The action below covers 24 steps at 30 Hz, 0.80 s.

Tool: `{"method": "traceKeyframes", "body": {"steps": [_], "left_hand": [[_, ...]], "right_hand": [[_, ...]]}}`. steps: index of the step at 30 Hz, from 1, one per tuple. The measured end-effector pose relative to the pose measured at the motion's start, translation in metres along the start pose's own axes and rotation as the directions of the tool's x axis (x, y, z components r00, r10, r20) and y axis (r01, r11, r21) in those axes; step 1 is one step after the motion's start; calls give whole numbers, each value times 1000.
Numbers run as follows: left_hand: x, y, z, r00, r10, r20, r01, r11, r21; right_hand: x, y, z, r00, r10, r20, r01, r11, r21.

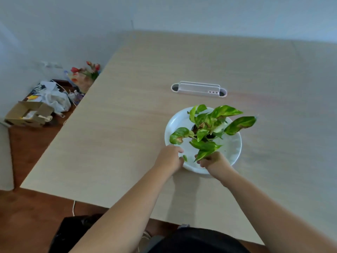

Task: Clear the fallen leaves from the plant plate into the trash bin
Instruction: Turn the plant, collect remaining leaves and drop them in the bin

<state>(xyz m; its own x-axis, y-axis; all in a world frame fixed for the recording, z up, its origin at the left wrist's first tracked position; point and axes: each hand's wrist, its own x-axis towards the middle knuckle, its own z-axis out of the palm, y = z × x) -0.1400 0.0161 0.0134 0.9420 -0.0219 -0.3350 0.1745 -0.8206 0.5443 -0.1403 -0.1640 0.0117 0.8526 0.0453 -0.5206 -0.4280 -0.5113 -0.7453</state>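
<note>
A white plate [234, 150] lies on the table with a small potted plant [206, 126] standing in it, its green and yellow leaves spreading over the plate. My left hand [170, 157] rests at the plate's near left rim, its fingertips pinching a small green leaf piece [185, 157]. At the near rim my right hand [213, 161] is closed around a larger green fallen leaf [205, 154]. A black trash bin [73, 232] with a bag stands on the floor below the table's near edge, partly hidden by my left arm.
A white slotted desk holder [198, 88] stands behind the plate. The light wooden table [118, 134] stretches left and right. On the floor at left lie a cardboard box [29, 114], plastic bags [54, 99] and a bunch of flowers [85, 73].
</note>
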Motion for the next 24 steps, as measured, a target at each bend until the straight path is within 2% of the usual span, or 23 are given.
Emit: {"method": "traceKeyframes", "body": {"steps": [2, 4, 6, 8, 12, 16, 19, 22, 24], "left_hand": [[7, 6, 8, 1000, -21, -15, 24, 982, 188], [11, 13, 15, 999, -32, -19, 37, 915, 402], [15, 19, 22, 998, -52, -28, 59, 860, 507], [18, 23, 28, 997, -73, -36, 81, 839, 538], [27, 30, 39, 995, -55, -80, 91, 828, 554], [32, 31, 50, 994, -46, -102, 93, 848, 522], [34, 33, 58, 991, -69, -115, 115, 874, 471], [37, 35, 63, 990, -86, -111, 127, 884, 451], [38, 34, 64, 990, -125, -65, 141, 890, 434]], "right_hand": [[4, 12, -20, 992, -109, -60, 94, 973, -210], [10, 24, -38, 980, -192, -56, 156, 909, -385], [20, 34, -51, 971, -238, -38, 167, 780, -603], [29, 42, -61, 974, -226, -22, 135, 655, -743], [42, 50, -76, 973, -229, 12, 141, 560, -816], [53, 45, -80, 988, -142, 53, 114, 470, -875], [52, 45, -76, 989, -141, 50, 111, 465, -879], [48, 49, -73, 977, -199, 69, 155, 459, -875], [47, 53, -73, 972, -213, 96, 193, 501, -844]]}}
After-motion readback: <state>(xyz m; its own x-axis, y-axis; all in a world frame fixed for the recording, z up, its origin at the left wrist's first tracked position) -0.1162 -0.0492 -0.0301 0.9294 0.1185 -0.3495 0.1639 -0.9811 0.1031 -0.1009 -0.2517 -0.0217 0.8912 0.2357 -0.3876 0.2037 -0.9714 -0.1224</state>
